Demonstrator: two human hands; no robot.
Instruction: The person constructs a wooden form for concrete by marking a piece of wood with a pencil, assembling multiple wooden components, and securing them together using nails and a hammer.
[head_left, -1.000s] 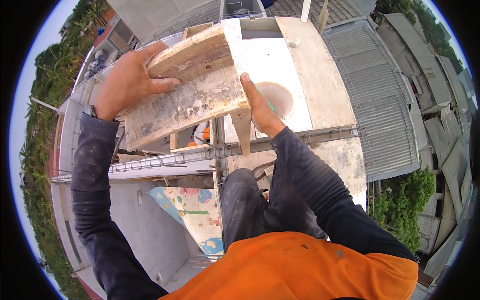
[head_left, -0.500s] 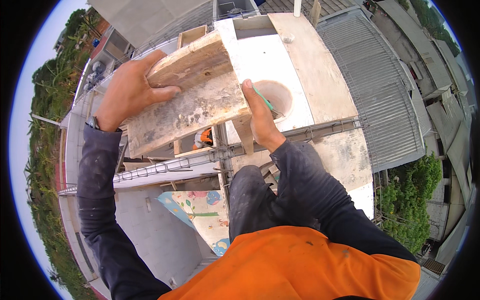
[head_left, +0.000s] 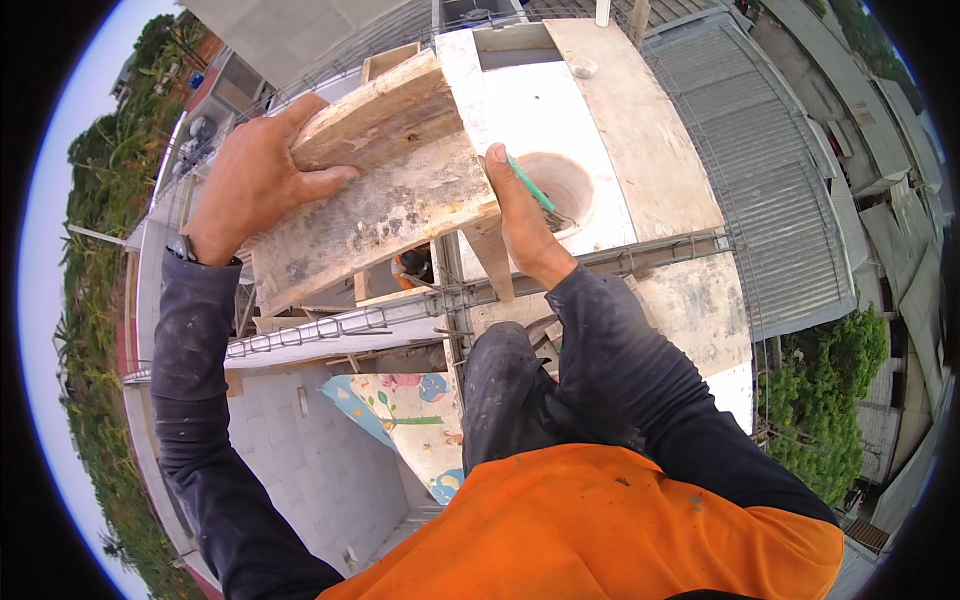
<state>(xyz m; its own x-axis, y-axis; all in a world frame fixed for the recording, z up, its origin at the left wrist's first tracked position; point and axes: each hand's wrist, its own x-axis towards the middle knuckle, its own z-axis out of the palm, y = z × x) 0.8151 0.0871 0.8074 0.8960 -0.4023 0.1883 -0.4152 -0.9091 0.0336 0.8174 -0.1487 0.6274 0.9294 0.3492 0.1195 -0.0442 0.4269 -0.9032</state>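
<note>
A trough-like form of joined wooden planks [head_left: 390,200], stained and worn, is held at a slant in front of me. My left hand [head_left: 255,185] grips its upper left edge, thumb on the inner face and fingers on the outside. At its right end, my right hand [head_left: 525,225] is closed on the plank edge, thumb up. Just beyond that hand stands a pale round bucket [head_left: 585,190]. A green-handled tool [head_left: 532,184] slants across the bucket's mouth beside my thumb; its metal end is partly visible, and its kind is unclear.
Steel rebar cages [head_left: 350,325] run along the wall tops. Pale plywood panels [head_left: 640,130] lie beyond and right. In an opening below is a person in orange [head_left: 410,268]. A corrugated roof [head_left: 750,170] lies right, and a drop with block walls [head_left: 310,470] lower left.
The view has shifted slightly, and more of the green-handled tool shows beside my right thumb. The person below has moved a little. Both hands keep their hold on the wooden form.
</note>
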